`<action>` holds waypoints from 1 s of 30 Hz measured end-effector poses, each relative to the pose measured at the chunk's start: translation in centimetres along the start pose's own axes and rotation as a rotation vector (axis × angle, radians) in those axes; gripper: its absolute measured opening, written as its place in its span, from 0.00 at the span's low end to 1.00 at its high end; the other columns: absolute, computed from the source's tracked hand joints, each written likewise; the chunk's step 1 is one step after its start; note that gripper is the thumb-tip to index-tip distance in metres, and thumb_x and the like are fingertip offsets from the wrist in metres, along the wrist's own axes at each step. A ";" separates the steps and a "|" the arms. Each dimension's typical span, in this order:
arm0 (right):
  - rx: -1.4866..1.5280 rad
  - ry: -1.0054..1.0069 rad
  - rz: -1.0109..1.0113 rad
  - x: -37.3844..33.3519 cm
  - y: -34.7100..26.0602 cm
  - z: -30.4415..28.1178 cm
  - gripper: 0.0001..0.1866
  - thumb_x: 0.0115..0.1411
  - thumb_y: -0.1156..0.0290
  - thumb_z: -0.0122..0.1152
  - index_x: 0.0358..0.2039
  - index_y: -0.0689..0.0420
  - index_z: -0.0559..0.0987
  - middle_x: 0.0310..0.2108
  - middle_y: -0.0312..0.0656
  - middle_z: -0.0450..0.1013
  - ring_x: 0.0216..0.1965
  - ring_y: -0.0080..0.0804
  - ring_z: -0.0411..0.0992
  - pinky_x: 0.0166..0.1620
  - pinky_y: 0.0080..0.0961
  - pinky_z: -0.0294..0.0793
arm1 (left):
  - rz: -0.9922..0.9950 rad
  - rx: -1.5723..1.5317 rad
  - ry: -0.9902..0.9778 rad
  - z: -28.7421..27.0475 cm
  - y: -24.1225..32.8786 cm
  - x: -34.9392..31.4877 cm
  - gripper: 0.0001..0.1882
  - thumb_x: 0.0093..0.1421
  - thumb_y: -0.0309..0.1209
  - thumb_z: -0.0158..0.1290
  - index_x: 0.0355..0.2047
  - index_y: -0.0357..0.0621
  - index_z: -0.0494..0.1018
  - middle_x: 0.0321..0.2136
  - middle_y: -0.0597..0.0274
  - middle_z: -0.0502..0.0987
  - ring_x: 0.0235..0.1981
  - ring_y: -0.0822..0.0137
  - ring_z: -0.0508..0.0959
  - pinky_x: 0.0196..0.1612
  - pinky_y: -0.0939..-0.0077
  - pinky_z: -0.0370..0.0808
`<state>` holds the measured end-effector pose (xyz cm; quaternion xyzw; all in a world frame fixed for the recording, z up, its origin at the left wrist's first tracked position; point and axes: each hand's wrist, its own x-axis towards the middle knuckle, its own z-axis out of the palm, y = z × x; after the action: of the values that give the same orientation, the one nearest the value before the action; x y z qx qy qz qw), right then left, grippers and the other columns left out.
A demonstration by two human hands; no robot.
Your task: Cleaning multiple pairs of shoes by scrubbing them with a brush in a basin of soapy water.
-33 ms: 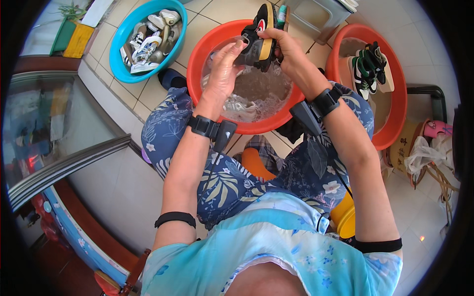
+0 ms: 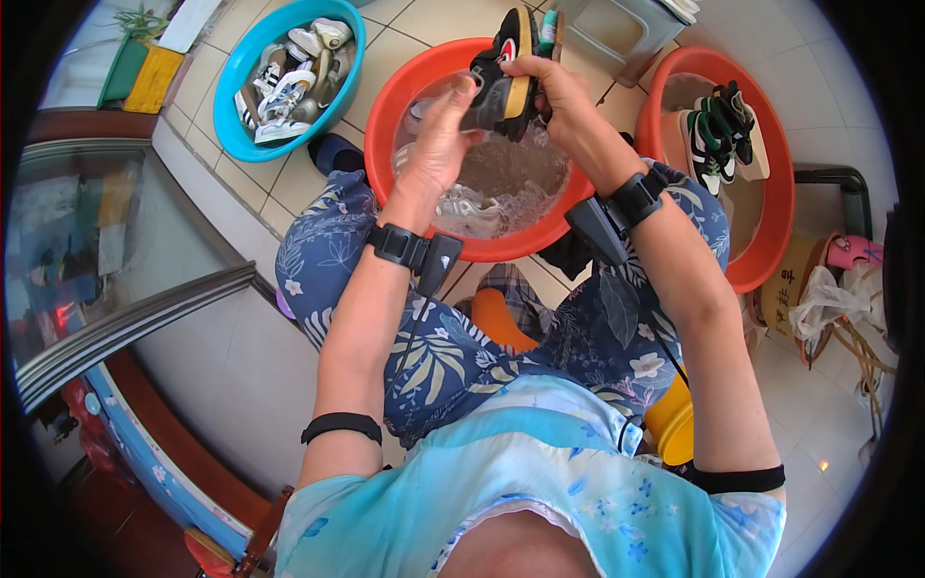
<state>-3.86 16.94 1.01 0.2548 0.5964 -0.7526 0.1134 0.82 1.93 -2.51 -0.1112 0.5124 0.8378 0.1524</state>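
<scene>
My right hand (image 2: 570,108) is closed on a black shoe (image 2: 511,82) with a yellow midsole and a red-and-white mark, its thumb pressed on the side. Around the shoe's other end curls my left hand (image 2: 438,135), thumb raised and fingers underneath; part of their contact is hidden. The shoe is tilted above an orange-red basin (image 2: 383,178) of cloudy, sudsy water. A pale shoe (image 2: 467,207) lies partly under the suds near the basin's front. Just beyond the held shoe shows a narrow green-and-white thing (image 2: 550,34), whose kind I cannot make out.
A turquoise basin (image 2: 227,116) at the far left holds several wet shoes. Another orange-red basin (image 2: 782,207) on the right has black, white and green shoes (image 2: 713,140). A grey bin (image 2: 607,34) stands behind. Dark footwear (image 2: 337,154) lies on the tiles.
My left hand has shifted slightly, its thumb back from the shoe's upper part and more of its fingers showing below. The right hand keeps the shoe in nearly the same place.
</scene>
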 end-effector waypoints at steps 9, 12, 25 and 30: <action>-0.037 -0.005 0.066 -1.5 1.4 1.6 0.14 0.37 0.69 0.69 0.23 0.63 0.77 0.20 0.36 0.69 0.20 0.22 0.62 0.25 0.21 0.61 | 0.122 -0.116 0.236 2.3 -1.9 0.7 0.19 0.63 0.45 0.48 0.41 0.40 0.71 0.34 0.62 0.77 0.33 0.72 0.77 0.35 0.76 0.76; -0.039 0.013 0.057 -1.9 1.5 2.2 0.12 0.39 0.70 0.67 0.23 0.64 0.77 0.20 0.37 0.70 0.19 0.22 0.63 0.24 0.21 0.62 | 0.134 -0.114 0.291 2.0 -2.2 1.1 0.19 0.63 0.45 0.47 0.41 0.40 0.71 0.33 0.62 0.76 0.33 0.71 0.77 0.36 0.76 0.76; -0.079 0.007 0.011 -2.0 1.7 3.3 0.14 0.39 0.72 0.67 0.23 0.70 0.77 0.22 0.44 0.74 0.21 0.29 0.72 0.25 0.25 0.70 | 0.150 -0.207 0.386 1.8 -1.9 1.1 0.17 0.64 0.40 0.47 0.36 0.36 0.75 0.30 0.64 0.75 0.29 0.75 0.74 0.33 0.78 0.72; -0.119 0.009 0.010 -1.5 2.0 3.1 0.16 0.39 0.71 0.67 0.25 0.72 0.77 0.24 0.47 0.75 0.23 0.31 0.74 0.28 0.26 0.72 | 0.150 -0.190 0.387 1.8 -2.2 1.3 0.17 0.64 0.39 0.47 0.37 0.36 0.75 0.31 0.63 0.76 0.30 0.74 0.75 0.34 0.78 0.72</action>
<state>-2.45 13.31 0.61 0.2540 0.6394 -0.7140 0.1295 0.34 4.63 -4.01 -0.2453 0.4576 0.8544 -0.0226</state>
